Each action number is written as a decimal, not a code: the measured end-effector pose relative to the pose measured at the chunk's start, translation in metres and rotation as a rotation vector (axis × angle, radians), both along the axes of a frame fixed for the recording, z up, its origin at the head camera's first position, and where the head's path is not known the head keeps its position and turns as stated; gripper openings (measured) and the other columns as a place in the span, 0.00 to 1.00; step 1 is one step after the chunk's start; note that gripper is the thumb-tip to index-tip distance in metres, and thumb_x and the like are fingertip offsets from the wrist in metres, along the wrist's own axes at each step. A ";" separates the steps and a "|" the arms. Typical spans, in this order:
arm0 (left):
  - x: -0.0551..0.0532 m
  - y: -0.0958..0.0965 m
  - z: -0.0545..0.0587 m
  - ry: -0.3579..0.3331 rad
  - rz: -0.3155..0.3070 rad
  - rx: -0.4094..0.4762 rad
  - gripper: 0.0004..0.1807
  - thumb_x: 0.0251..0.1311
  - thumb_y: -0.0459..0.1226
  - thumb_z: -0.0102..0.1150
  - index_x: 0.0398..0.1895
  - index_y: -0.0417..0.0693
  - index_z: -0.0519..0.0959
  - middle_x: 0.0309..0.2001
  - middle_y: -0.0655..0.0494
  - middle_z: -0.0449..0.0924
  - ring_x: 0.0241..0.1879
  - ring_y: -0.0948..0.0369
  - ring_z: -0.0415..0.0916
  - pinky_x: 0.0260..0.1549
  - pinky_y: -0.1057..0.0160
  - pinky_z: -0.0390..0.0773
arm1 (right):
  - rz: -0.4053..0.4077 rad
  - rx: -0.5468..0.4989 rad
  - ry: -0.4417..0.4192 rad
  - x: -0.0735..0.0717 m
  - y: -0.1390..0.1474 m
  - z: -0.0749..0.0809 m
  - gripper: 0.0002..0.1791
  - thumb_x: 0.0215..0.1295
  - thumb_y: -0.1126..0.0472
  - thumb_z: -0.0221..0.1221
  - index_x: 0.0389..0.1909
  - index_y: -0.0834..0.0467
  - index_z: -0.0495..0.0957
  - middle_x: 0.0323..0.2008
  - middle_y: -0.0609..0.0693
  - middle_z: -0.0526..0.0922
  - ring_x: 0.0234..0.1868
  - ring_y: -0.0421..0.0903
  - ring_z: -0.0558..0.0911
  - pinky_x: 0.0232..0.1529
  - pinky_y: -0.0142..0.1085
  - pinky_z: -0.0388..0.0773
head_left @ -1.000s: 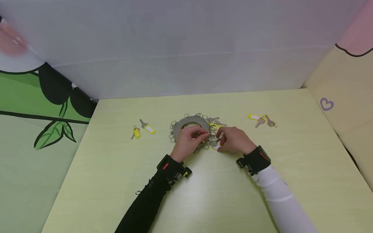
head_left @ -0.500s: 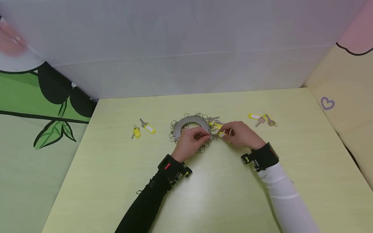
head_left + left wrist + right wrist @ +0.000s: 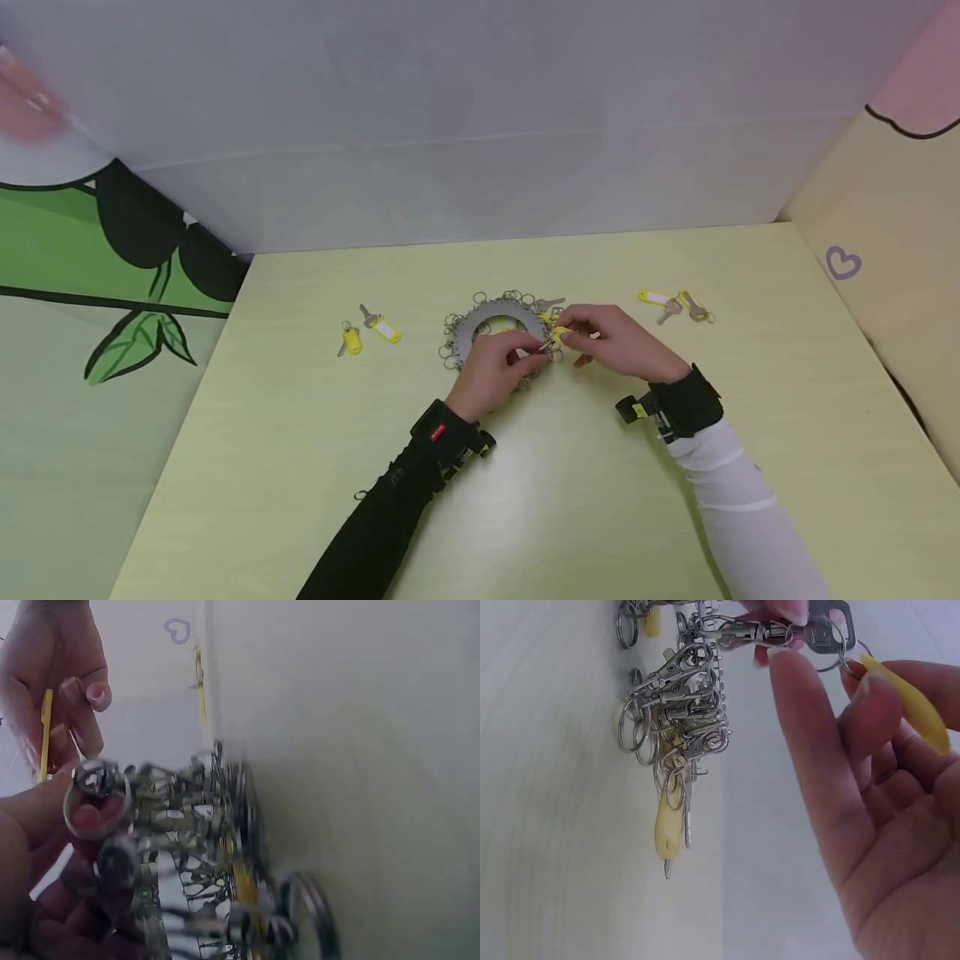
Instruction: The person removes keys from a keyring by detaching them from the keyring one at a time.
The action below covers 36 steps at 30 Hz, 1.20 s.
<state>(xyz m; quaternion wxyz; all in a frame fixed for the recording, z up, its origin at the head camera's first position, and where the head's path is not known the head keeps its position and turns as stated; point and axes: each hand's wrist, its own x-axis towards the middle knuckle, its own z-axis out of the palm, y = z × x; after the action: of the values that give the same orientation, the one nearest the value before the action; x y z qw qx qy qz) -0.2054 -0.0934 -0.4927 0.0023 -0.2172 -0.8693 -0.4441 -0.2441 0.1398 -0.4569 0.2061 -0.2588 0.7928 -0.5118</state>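
Note:
My left hand [image 3: 491, 371] pinches a metal snap hook [image 3: 739, 631] at the right side of the grey ring disc [image 3: 467, 325], which is hung with several hooks and split rings. A grey key [image 3: 826, 634] lies right at its fingertips, the blade partly hidden behind them. A thin split ring joins the key to a yellow key tag [image 3: 915, 709]. My right hand [image 3: 615, 337] pinches that tag between thumb and fingers, close beside the left fingertips. In the left wrist view, the tag [image 3: 46, 735] stands edge-on in the right hand.
Two keys with yellow tags lie at the left, one yellow tag [image 3: 386, 331] nearer the disc. Another tagged pair, including a yellow tag [image 3: 655, 298], lies at the right. A key [image 3: 549, 303] sticks out from the disc's right side.
My right hand has raised the yellow tag and key from the table and brought them left, up to the left fingertips. The left hand has shifted slightly right.

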 end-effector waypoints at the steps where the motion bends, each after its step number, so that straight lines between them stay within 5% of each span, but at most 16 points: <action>1: 0.000 0.000 0.001 0.005 0.009 0.010 0.06 0.68 0.38 0.68 0.43 0.49 0.89 0.40 0.60 0.88 0.28 0.66 0.75 0.30 0.69 0.74 | -0.013 0.003 -0.005 0.000 0.001 0.000 0.09 0.78 0.63 0.57 0.52 0.61 0.80 0.44 0.66 0.83 0.37 0.59 0.87 0.42 0.46 0.87; 7: -0.002 -0.003 0.002 0.073 0.030 0.009 0.06 0.71 0.37 0.64 0.44 0.48 0.89 0.42 0.57 0.88 0.35 0.64 0.77 0.35 0.66 0.76 | -0.047 0.019 -0.017 -0.001 0.002 0.001 0.09 0.79 0.62 0.56 0.52 0.61 0.79 0.38 0.66 0.84 0.34 0.62 0.87 0.42 0.41 0.85; 12: -0.003 -0.004 0.003 0.167 0.082 0.070 0.06 0.73 0.36 0.62 0.46 0.47 0.87 0.42 0.55 0.87 0.39 0.62 0.78 0.39 0.62 0.79 | -0.051 0.007 -0.028 -0.002 0.001 -0.001 0.10 0.79 0.61 0.56 0.53 0.60 0.80 0.38 0.66 0.84 0.35 0.63 0.87 0.42 0.48 0.84; 17: -0.001 -0.001 0.005 0.196 0.080 0.158 0.05 0.70 0.35 0.65 0.45 0.45 0.87 0.40 0.54 0.86 0.37 0.63 0.81 0.37 0.66 0.80 | 0.026 -0.034 -0.031 -0.001 0.000 -0.003 0.14 0.77 0.61 0.60 0.60 0.56 0.79 0.37 0.66 0.84 0.36 0.65 0.87 0.43 0.45 0.86; 20: 0.001 0.001 0.007 0.203 0.024 0.196 0.07 0.68 0.36 0.68 0.46 0.46 0.87 0.40 0.55 0.88 0.37 0.64 0.84 0.38 0.66 0.83 | 0.103 -0.067 -0.060 -0.001 0.000 -0.004 0.18 0.75 0.63 0.62 0.63 0.57 0.79 0.40 0.65 0.86 0.37 0.65 0.88 0.44 0.42 0.87; 25: 0.003 0.000 0.010 0.139 -0.112 0.255 0.13 0.66 0.36 0.70 0.52 0.46 0.86 0.43 0.55 0.90 0.41 0.64 0.86 0.44 0.59 0.85 | 0.135 -0.101 -0.080 -0.001 -0.001 -0.006 0.15 0.75 0.68 0.59 0.58 0.60 0.84 0.48 0.59 0.88 0.39 0.61 0.90 0.44 0.42 0.88; 32: -0.001 -0.006 0.010 0.048 -0.034 0.204 0.11 0.72 0.36 0.64 0.54 0.44 0.83 0.46 0.52 0.88 0.47 0.59 0.84 0.46 0.51 0.84 | 0.103 -0.173 -0.030 -0.002 0.001 -0.007 0.14 0.76 0.73 0.54 0.55 0.66 0.84 0.48 0.66 0.86 0.41 0.54 0.90 0.45 0.43 0.88; 36: -0.002 -0.005 0.007 -0.043 -0.110 0.086 0.16 0.72 0.38 0.65 0.60 0.47 0.80 0.56 0.54 0.84 0.58 0.59 0.80 0.59 0.52 0.80 | 0.102 -0.173 -0.002 -0.002 0.002 -0.006 0.13 0.77 0.71 0.55 0.53 0.65 0.85 0.46 0.61 0.87 0.42 0.53 0.88 0.46 0.44 0.87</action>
<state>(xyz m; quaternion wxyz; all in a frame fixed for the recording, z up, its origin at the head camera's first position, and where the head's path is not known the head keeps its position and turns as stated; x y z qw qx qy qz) -0.2079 -0.0988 -0.4862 -0.0314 -0.2547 -0.8359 -0.4852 -0.2466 0.1416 -0.4627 0.2098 -0.3151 0.7312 -0.5674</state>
